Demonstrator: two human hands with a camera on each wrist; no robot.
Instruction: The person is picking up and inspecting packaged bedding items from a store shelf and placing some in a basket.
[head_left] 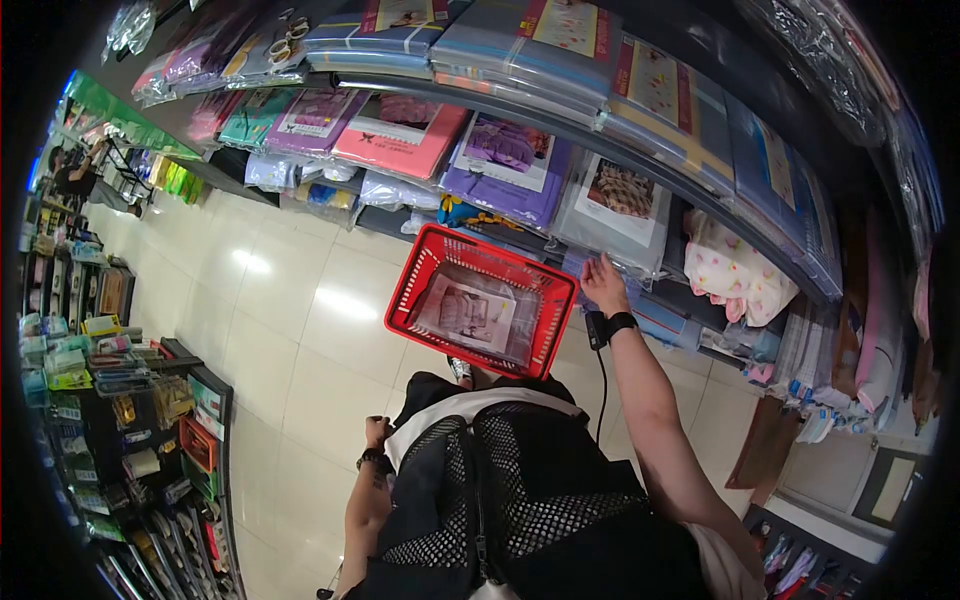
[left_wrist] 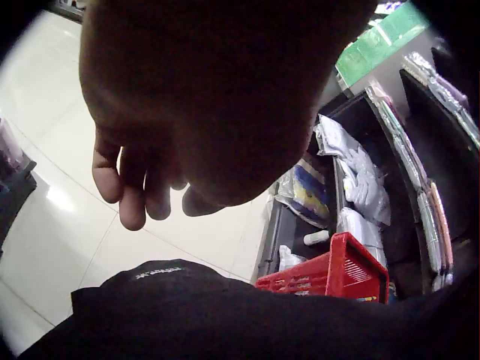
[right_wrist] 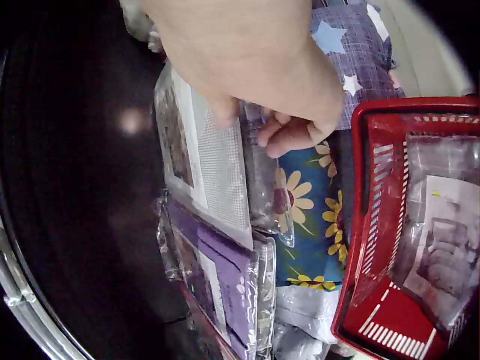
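Observation:
My right hand [head_left: 605,285] is at the front of the shelf, beside a grey bedding pack [head_left: 615,210] in clear plastic. In the right wrist view its thumb overlaps the grey pack's edge, and the fingers bend loosely with nothing seen between them. A red shopping basket [head_left: 408,290] stands just left of that hand. Inside the basket lies a clear-wrapped bedding pack [head_left: 470,315] with a picture card. My left hand [left_wrist: 157,165] hangs low at my side, fingers loosely bent and holding nothing.
Purple [head_left: 505,165] and pink [head_left: 400,135] bedding packs line the same shelf, with blue packs [head_left: 530,50] on the shelf above. Sunflower-print fabric [right_wrist: 300,199] lies below the grey pack. A rack of small goods [head_left: 130,420] stands at left across the tiled floor [head_left: 270,350].

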